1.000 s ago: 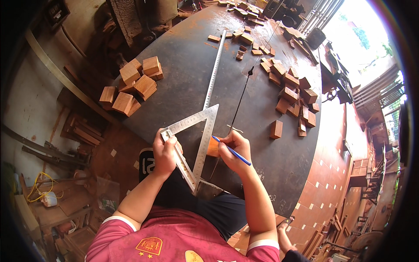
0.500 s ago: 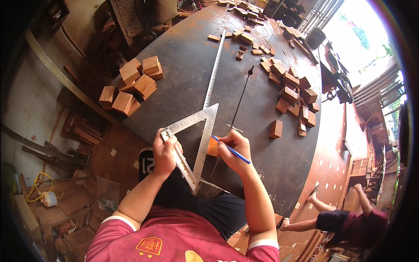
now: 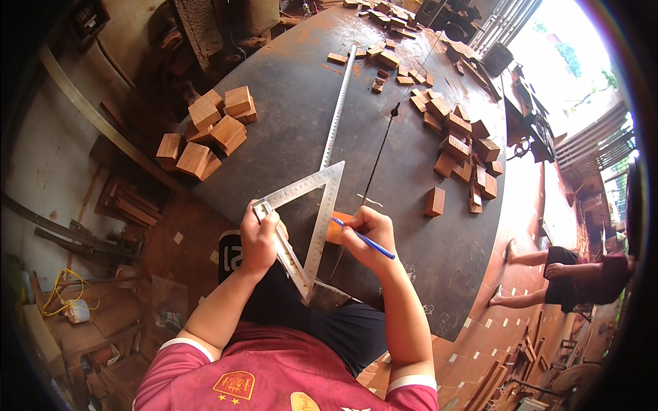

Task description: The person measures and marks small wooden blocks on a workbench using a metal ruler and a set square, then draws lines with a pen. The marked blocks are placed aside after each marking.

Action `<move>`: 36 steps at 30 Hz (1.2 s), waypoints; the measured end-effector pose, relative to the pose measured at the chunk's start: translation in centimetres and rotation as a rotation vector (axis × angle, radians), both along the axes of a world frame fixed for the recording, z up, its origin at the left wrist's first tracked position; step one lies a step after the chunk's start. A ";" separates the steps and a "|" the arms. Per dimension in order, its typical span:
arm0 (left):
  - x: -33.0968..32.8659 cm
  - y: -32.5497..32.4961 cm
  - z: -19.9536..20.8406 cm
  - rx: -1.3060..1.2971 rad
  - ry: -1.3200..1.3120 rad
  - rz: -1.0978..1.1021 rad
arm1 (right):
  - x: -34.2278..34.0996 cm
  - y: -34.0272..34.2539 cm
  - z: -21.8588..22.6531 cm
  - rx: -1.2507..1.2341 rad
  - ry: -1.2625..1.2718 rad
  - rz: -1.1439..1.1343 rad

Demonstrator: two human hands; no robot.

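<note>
My left hand (image 3: pixel 260 240) is closed round the thick edge of a metal triangle square (image 3: pixel 322 226), whose pointed corner reaches out over the dark tabletop. Along the square's right side lies a small reddish wooden block (image 3: pixel 336 231), partly covered by the square and my fingers. In my right hand (image 3: pixel 371 238) is a blue pen (image 3: pixel 373 246), pinched with its tip at the block near the square's edge. Beyond the square's tip a long steel ruler (image 3: pixel 336 116) stretches away across the table.
Several wooden blocks (image 3: pixel 228 134) are heaped at the table's left edge. More blocks (image 3: pixel 455 146) lie scattered on the right and far side. A narrow slot (image 3: pixel 381 147) runs along the dark table (image 3: pixel 274 161). On the right, another person (image 3: pixel 569 277) is on the tiled floor.
The pen tip has shifted slightly down along the block, and more of the block shows. My left hand and the square have barely moved. The other person has moved up and right in view.
</note>
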State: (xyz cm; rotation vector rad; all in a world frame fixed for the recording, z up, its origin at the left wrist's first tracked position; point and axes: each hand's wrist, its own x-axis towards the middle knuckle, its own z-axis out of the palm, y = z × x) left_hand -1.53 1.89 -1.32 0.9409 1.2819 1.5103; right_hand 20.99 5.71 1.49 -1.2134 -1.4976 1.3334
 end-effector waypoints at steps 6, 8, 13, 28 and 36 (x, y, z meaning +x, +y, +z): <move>0.1 0.0 -0.2 0.006 -0.022 0.006 | 0.7 -1.1 1.0 0.010 -0.036 0.277; -0.1 0.1 -0.2 0.001 -0.052 -0.011 | 0.9 -1.1 1.5 -0.101 0.132 0.223; -0.4 0.1 0.3 -0.022 -0.171 -0.001 | 2.0 -0.3 1.2 -0.013 0.223 0.004; 1.5 0.0 1.1 -0.003 -0.111 -0.061 | 1.8 0.1 -0.2 0.127 0.041 -0.164; 1.6 0.0 1.2 -0.020 -0.081 -0.065 | 1.4 0.0 -0.5 0.108 0.001 -0.132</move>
